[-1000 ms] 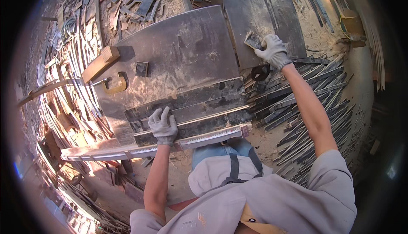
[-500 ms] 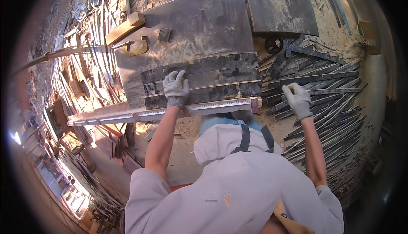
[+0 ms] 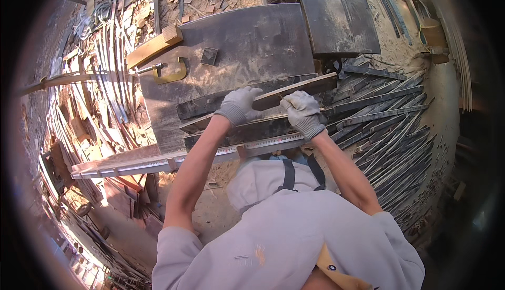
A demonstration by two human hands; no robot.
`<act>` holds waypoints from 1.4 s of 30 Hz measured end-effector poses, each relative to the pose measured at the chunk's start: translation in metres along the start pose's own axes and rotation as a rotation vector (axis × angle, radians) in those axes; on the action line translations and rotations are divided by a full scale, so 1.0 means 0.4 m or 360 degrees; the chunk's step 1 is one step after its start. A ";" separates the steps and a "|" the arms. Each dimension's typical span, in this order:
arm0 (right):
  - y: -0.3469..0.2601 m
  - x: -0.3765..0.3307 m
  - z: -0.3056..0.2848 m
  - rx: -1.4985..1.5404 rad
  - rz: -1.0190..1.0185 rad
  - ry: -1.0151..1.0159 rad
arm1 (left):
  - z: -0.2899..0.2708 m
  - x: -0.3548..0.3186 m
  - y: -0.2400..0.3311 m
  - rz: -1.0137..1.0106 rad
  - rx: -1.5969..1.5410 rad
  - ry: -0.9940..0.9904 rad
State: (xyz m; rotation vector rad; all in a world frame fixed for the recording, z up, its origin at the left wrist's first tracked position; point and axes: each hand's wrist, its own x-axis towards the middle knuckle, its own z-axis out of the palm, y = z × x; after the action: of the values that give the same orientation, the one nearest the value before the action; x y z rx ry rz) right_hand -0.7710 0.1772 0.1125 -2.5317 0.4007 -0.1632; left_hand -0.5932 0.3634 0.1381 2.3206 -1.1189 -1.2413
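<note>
Both my hands wear pale grey knitted gloves. A narrow dark wooden strip (image 3: pixel 316 86) with a pale edge lies slanted, its right end raised off the dark tabletop (image 3: pixel 263 37). My left hand (image 3: pixel 241 105) is closed over its middle. Just to the right, my right hand (image 3: pixel 302 112) grips the same strip with bent fingers; the palms' contact is hidden. Another black strip (image 3: pixel 202 106) lies behind it, and a third black strip (image 3: pixel 271 128) lies in front, near my wrists. Along the table's near side runs a rail with a ruler scale (image 3: pixel 263 143).
At the table's far left are a yellow clamp (image 3: pixel 171 73), a wooden block (image 3: pixel 152 47) and a small dark square piece (image 3: pixel 209 56). Piled black strips (image 3: pixel 389 121) cover the floor to the right. Scrap wood (image 3: pixel 105 106) is heaped on the left. A second dark panel (image 3: pixel 342 16) adjoins the table.
My right hand has come in from the right, over the strip pile, and taken hold of the middle strip. That strip has turned, its right end rising away from me. My left hand has shifted slightly right.
</note>
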 end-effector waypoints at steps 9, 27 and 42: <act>-0.209 0.108 -0.284 0.0807 0.0107 0.0226 | -0.233 -0.082 0.133 0.0510 -0.0941 -0.0320; -0.247 0.073 -0.222 0.0600 0.0461 0.0246 | -0.082 -0.194 0.251 -0.0176 -0.1036 0.0355; -0.204 0.014 -0.348 0.1078 0.0158 0.0071 | -0.110 -0.240 0.315 0.0080 -0.0889 0.0423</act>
State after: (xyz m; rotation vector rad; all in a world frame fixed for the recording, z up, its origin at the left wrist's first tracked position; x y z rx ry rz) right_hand -0.7733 0.1684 0.2739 -1.8415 0.4044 -0.2665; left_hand -0.6532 0.3467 0.2903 1.9414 -0.6337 -1.0223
